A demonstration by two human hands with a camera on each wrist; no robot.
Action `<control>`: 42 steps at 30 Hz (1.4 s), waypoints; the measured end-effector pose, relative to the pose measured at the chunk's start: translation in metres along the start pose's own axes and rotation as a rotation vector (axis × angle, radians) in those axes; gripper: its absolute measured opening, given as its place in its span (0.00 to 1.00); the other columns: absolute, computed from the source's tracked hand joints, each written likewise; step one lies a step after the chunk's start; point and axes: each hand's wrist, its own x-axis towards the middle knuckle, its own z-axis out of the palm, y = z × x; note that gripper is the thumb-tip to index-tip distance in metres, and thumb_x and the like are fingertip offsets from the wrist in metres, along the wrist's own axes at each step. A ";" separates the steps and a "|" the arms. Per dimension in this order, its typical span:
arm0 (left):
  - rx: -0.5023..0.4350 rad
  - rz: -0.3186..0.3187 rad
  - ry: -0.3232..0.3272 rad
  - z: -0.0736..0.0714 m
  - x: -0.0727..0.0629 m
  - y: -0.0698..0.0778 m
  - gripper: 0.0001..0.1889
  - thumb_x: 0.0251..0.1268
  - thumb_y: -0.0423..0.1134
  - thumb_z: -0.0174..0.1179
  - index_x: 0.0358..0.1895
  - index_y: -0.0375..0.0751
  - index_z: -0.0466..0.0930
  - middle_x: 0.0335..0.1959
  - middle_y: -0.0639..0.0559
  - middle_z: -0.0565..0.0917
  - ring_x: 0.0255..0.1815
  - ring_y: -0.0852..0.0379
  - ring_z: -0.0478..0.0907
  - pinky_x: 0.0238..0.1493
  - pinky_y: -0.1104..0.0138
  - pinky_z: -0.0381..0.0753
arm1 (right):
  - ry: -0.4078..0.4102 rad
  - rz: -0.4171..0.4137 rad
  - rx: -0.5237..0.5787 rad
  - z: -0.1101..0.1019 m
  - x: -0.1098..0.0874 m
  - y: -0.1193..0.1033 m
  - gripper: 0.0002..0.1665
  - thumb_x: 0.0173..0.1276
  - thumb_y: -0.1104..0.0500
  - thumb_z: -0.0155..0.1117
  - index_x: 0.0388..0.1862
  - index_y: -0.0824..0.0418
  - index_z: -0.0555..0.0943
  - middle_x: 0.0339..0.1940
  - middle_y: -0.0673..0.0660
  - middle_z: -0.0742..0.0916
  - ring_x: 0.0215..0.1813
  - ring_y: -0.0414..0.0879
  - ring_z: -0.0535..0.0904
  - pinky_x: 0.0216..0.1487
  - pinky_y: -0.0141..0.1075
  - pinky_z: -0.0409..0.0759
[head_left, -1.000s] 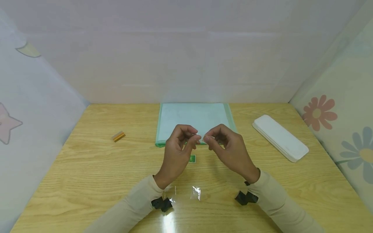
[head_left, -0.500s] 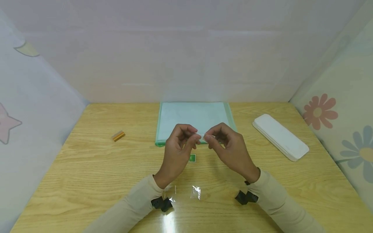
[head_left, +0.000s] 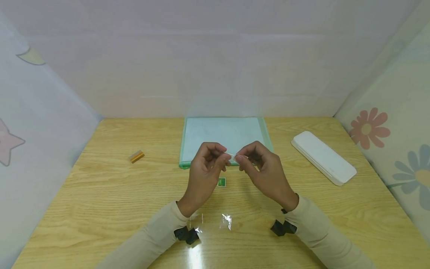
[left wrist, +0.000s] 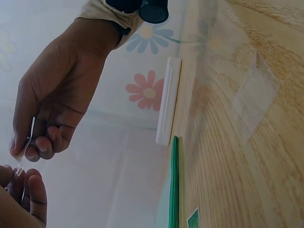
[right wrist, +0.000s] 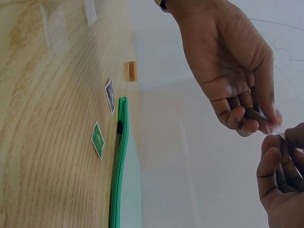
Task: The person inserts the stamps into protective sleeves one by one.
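Above the table my left hand [head_left: 204, 175] and right hand [head_left: 267, 175] face each other, fingertips close together. Between them is a small clear plastic sleeve [head_left: 231, 155], pinched by thumb and forefinger on each side. In the left wrist view a thin pale edge shows at the fingers of the right hand [left wrist: 66, 80]; what the sleeve contains cannot be made out. Beneath the hands a small green stamp [head_left: 221, 182] lies on the wood. The right wrist view also has a darker stamp [right wrist: 110, 96] near it, hidden from the head view by the left hand.
Behind the hands lies a pale-blue folder with green edges [head_left: 221, 130]. A white case [head_left: 323, 157] rests at the right, a small orange-brown striped piece [head_left: 136, 157] at the left. Clear plastic pieces [head_left: 226, 222] lie near the front. Walls stand behind and beside the table.
Both hands stay almost in place. The clear sleeve between the fingertips has tilted slightly, and a reddish spot seen there one second ago no longer shows.
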 end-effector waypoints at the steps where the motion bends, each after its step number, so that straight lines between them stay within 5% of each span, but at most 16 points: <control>1: -0.001 0.000 -0.001 0.000 0.000 0.000 0.10 0.75 0.32 0.58 0.53 0.38 0.71 0.41 0.44 0.78 0.38 0.41 0.78 0.37 0.62 0.81 | 0.003 -0.005 0.002 0.000 -0.001 0.004 0.08 0.72 0.73 0.61 0.46 0.64 0.77 0.40 0.55 0.84 0.35 0.52 0.81 0.39 0.36 0.83; 11: -0.008 -0.010 -0.004 0.001 -0.001 -0.001 0.10 0.75 0.33 0.59 0.54 0.39 0.71 0.41 0.44 0.78 0.38 0.42 0.79 0.38 0.62 0.82 | 0.011 -0.086 0.026 0.000 -0.002 0.017 0.08 0.73 0.69 0.62 0.46 0.59 0.77 0.41 0.52 0.84 0.36 0.49 0.82 0.41 0.39 0.84; 24: -0.051 0.004 -0.002 0.002 -0.001 0.001 0.11 0.75 0.32 0.58 0.53 0.35 0.70 0.41 0.42 0.79 0.38 0.45 0.80 0.38 0.63 0.81 | 0.010 -0.092 0.008 0.003 -0.003 0.020 0.08 0.73 0.69 0.62 0.47 0.60 0.76 0.41 0.52 0.84 0.36 0.48 0.82 0.39 0.37 0.83; 34: -0.058 0.023 0.002 0.002 -0.001 -0.001 0.10 0.76 0.32 0.57 0.54 0.33 0.70 0.41 0.41 0.77 0.36 0.43 0.77 0.37 0.63 0.82 | -0.008 -0.083 0.005 0.003 -0.002 0.019 0.07 0.73 0.67 0.63 0.46 0.59 0.77 0.42 0.51 0.85 0.36 0.48 0.82 0.40 0.39 0.84; 42: -0.067 0.021 0.011 0.002 -0.003 -0.001 0.10 0.76 0.31 0.57 0.53 0.31 0.69 0.40 0.40 0.77 0.37 0.47 0.79 0.37 0.62 0.82 | -0.017 0.002 -0.005 0.003 -0.001 0.009 0.06 0.73 0.69 0.62 0.44 0.61 0.77 0.41 0.53 0.86 0.35 0.49 0.82 0.41 0.37 0.84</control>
